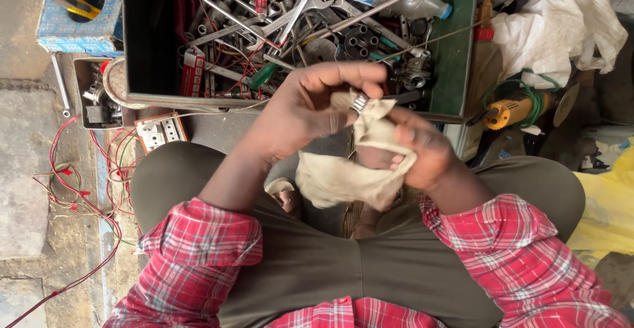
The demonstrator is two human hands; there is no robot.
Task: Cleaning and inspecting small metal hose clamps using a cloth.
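Small ribbed metal ring, likely hard and slippery, sits pinched in the left hand while the right hand clasps a soft beige cloth against it.

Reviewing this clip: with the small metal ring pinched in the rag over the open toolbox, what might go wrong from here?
1. The small metal ring is pinched only at the fingertips of the left hand against the rag; it might slip into the cluttered toolbox and be hard to find.
2. The rag, held by the right hand, hangs loose and could snag on the wrenches below.
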